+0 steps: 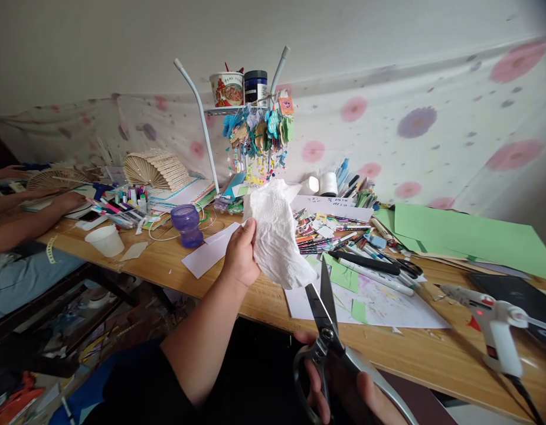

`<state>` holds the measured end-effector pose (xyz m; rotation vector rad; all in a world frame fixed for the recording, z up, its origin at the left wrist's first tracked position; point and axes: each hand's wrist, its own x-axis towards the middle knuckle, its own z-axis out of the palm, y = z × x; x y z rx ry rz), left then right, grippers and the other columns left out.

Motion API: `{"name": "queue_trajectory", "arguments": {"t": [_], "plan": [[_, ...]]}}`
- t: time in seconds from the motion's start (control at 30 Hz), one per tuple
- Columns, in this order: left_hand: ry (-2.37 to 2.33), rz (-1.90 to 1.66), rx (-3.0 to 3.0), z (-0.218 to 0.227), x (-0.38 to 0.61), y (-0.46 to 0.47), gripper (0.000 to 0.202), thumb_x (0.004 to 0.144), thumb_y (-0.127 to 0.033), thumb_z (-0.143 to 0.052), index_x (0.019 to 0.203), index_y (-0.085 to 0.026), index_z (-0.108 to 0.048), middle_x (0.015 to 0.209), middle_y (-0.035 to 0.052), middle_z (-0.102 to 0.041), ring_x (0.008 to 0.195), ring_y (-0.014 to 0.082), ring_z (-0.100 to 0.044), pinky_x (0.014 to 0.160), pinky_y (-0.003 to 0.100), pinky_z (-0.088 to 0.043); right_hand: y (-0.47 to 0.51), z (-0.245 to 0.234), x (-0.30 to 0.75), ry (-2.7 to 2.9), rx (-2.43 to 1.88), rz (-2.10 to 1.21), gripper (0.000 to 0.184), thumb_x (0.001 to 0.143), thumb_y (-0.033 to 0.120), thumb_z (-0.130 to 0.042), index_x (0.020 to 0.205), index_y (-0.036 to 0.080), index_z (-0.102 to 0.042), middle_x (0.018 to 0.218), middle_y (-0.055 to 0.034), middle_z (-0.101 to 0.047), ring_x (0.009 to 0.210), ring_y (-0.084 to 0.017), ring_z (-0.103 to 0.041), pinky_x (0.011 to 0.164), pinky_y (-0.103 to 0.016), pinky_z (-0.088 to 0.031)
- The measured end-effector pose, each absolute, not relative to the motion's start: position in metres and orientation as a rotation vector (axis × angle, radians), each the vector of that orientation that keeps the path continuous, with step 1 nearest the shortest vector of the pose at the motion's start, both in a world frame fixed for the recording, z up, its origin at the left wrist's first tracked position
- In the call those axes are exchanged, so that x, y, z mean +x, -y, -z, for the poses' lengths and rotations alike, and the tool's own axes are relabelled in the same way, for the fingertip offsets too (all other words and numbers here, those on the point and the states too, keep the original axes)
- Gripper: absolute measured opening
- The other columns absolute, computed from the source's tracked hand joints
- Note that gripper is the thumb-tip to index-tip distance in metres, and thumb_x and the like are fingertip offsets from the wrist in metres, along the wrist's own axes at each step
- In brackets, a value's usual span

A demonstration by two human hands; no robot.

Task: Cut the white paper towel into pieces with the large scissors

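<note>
My left hand (241,251) is closed on a crumpled white paper tissue (275,233), holding it up above the wooden table's (432,354) front edge. My right hand (339,386) grips the handles of silver scissors (328,321), fingers through the loops. The blades are parted and point up at the tissue's lower edge, just below it. Under the scissors lie a white sheet with faint drawings (379,304) and small green paper scraps (343,274).
A white glue gun (489,324) rests at the right, near a dark tablet (516,295) and green paper sheets (467,236). Pens and markers (361,248), a purple jar (186,224), a white cup (105,241), stick fans (155,168) and a hanging ornament stand (255,133) crowd the table. Another person's arms (29,212) reach in at left.
</note>
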<state>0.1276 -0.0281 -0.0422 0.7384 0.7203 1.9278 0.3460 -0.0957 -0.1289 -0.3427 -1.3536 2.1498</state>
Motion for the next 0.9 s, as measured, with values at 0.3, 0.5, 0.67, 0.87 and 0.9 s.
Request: {"name": "queue_trajectory", "arguments": {"t": [0.3, 0.5, 0.67, 0.87, 0.9], "plan": [[-0.665, -1.686, 0.441, 0.056, 0.128, 0.027, 0.045, 0.080, -0.049, -0.055, 0.110, -0.017, -0.061, 0.106, 0.0080, -0.068, 0.103, 0.0233, -0.060, 0.086, 0.034, -0.048, 0.088, 0.125, 0.357, 1.352, -0.412, -2.038, 0.061, 0.079, 0.063, -0.044, 0.126, 0.025, -0.049, 0.084, -0.0047, -0.054, 0.060, -0.016, -0.052, 0.063, -0.035, -0.042], [-0.599, -1.636, 0.590, 0.064, 0.134, 0.034, 0.042, 0.074, -0.037, -0.067, 0.110, -0.015, -0.060, 0.113, 0.0104, -0.065, 0.111, 0.0244, -0.056, 0.091, 0.035, -0.045, 0.082, 0.133, 0.359, 1.226, -0.429, -2.131, 0.056, 0.084, 0.059, -0.040, 0.124, 0.022, -0.051, 0.084, -0.0043, -0.055, 0.058, -0.014, -0.051, 0.061, -0.033, -0.043], [-0.664, -1.727, 0.681, 0.068, 0.138, 0.034, 0.046, 0.068, -0.015, -0.071, 0.112, -0.016, -0.058, 0.104, 0.0087, -0.069, 0.103, 0.0242, -0.061, 0.094, 0.039, -0.042, 0.080, 0.135, 0.359, 1.270, -0.440, -2.138, 0.056, 0.085, 0.058, -0.040, 0.125, 0.019, -0.049, 0.086, -0.0058, -0.055, 0.060, -0.015, -0.052, 0.063, -0.034, -0.043], [-0.597, -1.698, 0.747, 0.071, 0.134, 0.033, 0.043, 0.071, -0.017, -0.068, 0.113, -0.016, -0.058, 0.109, 0.0100, -0.067, 0.108, 0.0255, -0.059, 0.097, 0.040, -0.040, 0.081, 0.133, 0.360, 1.306, -0.437, -2.138, 0.055, 0.086, 0.058, -0.038, 0.124, 0.020, -0.050, 0.087, -0.0056, -0.055, 0.061, -0.015, -0.052, 0.063, -0.034, -0.042], [-0.588, -1.689, 0.762, 0.071, 0.133, 0.033, 0.042, 0.072, -0.018, -0.068, 0.112, -0.016, -0.058, 0.110, 0.0102, -0.067, 0.109, 0.0258, -0.058, 0.097, 0.040, -0.040, 0.082, 0.132, 0.360, 1.299, -0.421, -2.150, 0.055, 0.085, 0.058, -0.038, 0.124, 0.021, -0.051, 0.087, -0.0054, -0.055, 0.061, -0.015, -0.052, 0.064, -0.034, -0.042]]}}
